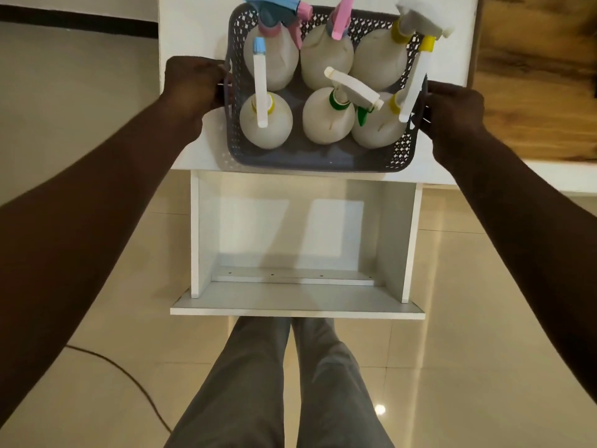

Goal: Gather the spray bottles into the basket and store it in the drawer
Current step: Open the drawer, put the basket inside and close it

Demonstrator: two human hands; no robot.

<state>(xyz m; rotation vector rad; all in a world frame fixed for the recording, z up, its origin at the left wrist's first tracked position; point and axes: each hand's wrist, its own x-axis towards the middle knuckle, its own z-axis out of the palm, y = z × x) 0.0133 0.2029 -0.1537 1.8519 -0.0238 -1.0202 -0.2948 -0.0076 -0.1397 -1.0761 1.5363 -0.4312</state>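
A grey perforated basket [310, 160] sits on the white cabinet top [193, 150], at its near edge. Inside stand several white spray bottles [326, 122] with blue, pink, yellow, green and white trigger heads. My left hand [193, 84] grips the basket's left handle. My right hand [452, 111] grips its right handle. Below the basket, a white drawer [297, 305] is pulled out wide, and nothing lies inside it.
Glossy beige floor tiles surround the cabinet. A dark cable [129, 379] runs across the floor at lower left. A wooden surface [536, 76] borders the cabinet on the right. The person's grey-trousered legs [284, 383] stand just in front of the drawer.
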